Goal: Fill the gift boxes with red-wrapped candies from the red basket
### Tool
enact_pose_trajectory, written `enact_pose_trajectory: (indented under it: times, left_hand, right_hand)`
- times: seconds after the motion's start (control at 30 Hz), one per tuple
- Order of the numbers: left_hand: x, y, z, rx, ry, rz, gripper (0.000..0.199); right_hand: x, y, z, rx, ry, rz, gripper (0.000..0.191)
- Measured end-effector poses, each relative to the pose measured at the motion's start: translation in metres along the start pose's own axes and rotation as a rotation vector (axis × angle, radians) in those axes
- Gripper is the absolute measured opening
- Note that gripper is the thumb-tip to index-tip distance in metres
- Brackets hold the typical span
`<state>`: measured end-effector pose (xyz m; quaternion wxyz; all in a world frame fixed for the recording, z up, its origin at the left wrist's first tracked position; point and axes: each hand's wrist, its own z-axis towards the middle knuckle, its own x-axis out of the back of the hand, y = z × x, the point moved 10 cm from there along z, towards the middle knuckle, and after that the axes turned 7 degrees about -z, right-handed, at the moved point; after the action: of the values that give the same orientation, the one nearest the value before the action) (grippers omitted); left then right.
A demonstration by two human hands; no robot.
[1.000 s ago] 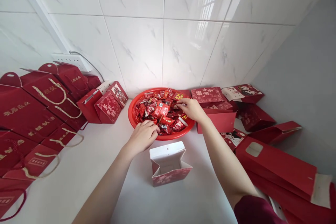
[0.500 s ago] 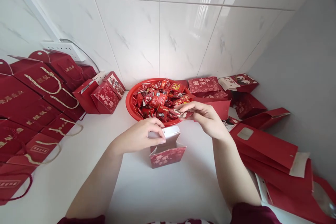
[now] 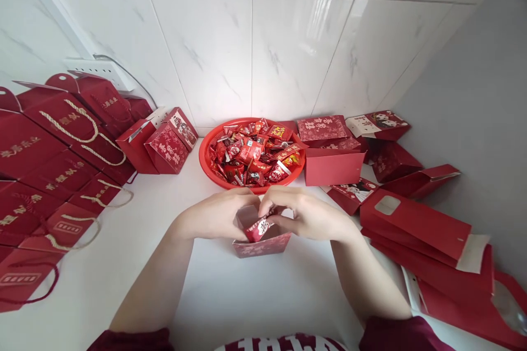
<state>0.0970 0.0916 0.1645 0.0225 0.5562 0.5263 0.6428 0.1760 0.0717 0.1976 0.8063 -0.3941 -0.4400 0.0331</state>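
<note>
An open red paper gift box (image 3: 262, 247) with a pale floral print stands on the white table in front of me. My left hand (image 3: 220, 213) is closed on its left and back rim, the fingertips partly hidden. Over the opening, my right hand (image 3: 310, 213) pinches a small red wrapped snack packet (image 3: 258, 228) with white lettering. The packet is tilted, its lower end inside the mouth of the box. Just behind both hands is a round red plastic basket (image 3: 204, 167) heaped with similar red wrapped snacks (image 3: 251, 149).
Red gift bags with rope handles (image 3: 61, 159) crowd the left side, near a power strip (image 3: 102, 74). Two printed boxes (image 3: 168, 148) stand left of the basket. More red boxes (image 3: 334, 167) and larger red cartons (image 3: 415, 225) lie to the right. A tiled wall (image 3: 197, 49) closes the back.
My right hand has come from the basket's edge down and left to the box, bringing the snack packet into its opening. My left hand stays at the box rim.
</note>
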Motion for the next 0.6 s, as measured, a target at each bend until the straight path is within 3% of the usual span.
enact_pose_trajectory:
  times: [0.17,0.43,0.6]
  left_hand:
    - [-0.001,-0.004,-0.002,0.031,-0.035,0.002,0.018]
    - [-0.002,-0.015,-0.008,0.058,-0.051,-0.08,0.031]
    - [-0.001,-0.013,-0.01,0.059,-0.044,-0.041,0.025]
  right_hand:
    - [-0.008,0.009,-0.006,-0.107,-0.061,-0.175,0.023]
    - [-0.004,0.013,-0.014,-0.227,-0.057,-0.259,0.018]
    - [-0.01,0.006,-0.011,-0.161,-0.081,-0.313,0.025]
